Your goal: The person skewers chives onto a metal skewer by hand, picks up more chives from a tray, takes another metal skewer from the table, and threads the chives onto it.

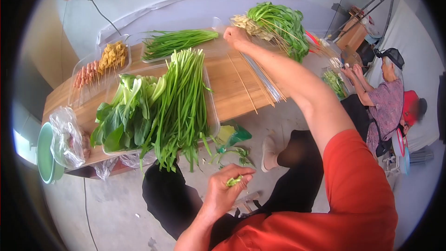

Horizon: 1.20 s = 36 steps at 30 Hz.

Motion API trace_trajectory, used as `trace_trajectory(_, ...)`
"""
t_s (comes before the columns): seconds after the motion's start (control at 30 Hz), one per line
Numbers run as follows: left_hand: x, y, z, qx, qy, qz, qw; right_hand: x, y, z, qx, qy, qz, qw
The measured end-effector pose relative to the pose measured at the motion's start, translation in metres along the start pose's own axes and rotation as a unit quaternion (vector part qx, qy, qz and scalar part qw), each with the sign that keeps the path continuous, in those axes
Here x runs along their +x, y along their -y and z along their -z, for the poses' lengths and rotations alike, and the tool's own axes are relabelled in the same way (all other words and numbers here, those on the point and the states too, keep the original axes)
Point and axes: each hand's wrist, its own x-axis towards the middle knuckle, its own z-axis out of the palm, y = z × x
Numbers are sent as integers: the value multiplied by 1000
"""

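My left hand (225,188) is held low over my lap, fingers closed around a small bundle of cut green vegetable stalks (234,181). My right hand (236,36) reaches across to the far side of the wooden table, its fingers curled; what is in them, if anything, is hidden. Close by it lie pale skewered slices (252,27) and a pile of leafy greens on skewers (281,23). Bare wooden skewers (254,80) and silvery ones (265,82) lie below that hand. Long garlic chives (183,93) and bok choy (130,111) fill a clear tray nearer me.
A second tray of chives (179,44) sits at the back. Meat skewers (86,75) and yellow skewered food (113,56) share a tray at left. A plastic bag (67,135) and green basin (45,153) stand at the table's left end. Another person (385,88) sits at right.
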Motion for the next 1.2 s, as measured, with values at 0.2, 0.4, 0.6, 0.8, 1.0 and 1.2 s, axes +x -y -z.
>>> trace_trajectory(0.2,9,-5,-12,-130,10,51,990,-36,-59,35,-44,62,26,997)
trace_trajectory(0.4,49,-64,-7,-229,98,43,968,-75,-104,31,-87,70,4,994)
trace_trajectory(0.6,80,-30,10,-245,35,55,967,-117,-100,34,-139,104,-77,982)
trace_trajectory(0.8,80,-27,20,-263,-4,42,964,-112,-100,17,-168,108,-98,975)
trace_trajectory(1.0,82,-23,20,-265,0,48,963,-109,-91,19,-165,110,-120,973)
trace_trajectory(1.2,84,-17,21,-255,-19,54,965,-111,-89,27,-171,138,-116,969)
